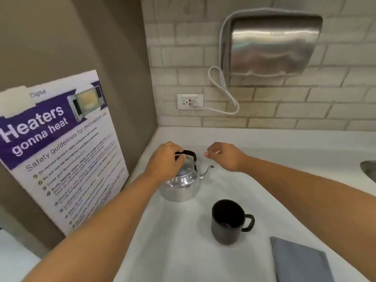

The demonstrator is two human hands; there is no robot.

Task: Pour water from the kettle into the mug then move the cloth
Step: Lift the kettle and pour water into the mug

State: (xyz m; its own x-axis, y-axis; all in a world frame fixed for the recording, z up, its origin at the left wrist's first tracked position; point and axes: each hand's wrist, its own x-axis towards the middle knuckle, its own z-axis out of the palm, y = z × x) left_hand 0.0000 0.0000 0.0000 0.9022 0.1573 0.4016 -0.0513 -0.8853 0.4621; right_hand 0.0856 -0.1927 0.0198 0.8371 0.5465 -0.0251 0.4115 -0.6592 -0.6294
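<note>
First step in hand: taking up the kettle (180, 185). Left hand (164, 159) curled over the black handle (188, 153) arched above the lid, fingers wrapped round it, so that grip closed on the handle. Kettle apparently seated on the white worktop (183, 251), near the back-left corner, spout (206, 171) pointing right and slightly away. Not possible to tell whether already lifted a little.

Right hand (224, 156) hovering just beyond the spout, empty, fingers loosely bent, touching nothing; grip open.

Black mug (227, 221) upright in front and to the right of the kettle, well apart from it, handle to the right, mouth unobstructed. No pouring yet, by the look of things. Folded grey cloth (301, 261) flat on the worktop, nearer again and to the right of the mug, untouched.

Next move, as a judgement: lift by the handle, carry the spout over the mug's mouth, tilt slowly rightward. Spout thin and curved, so a gentle tilt needed to keep the stream inside the rim. Cloth afterwards, probably for the free right hand.
</note>
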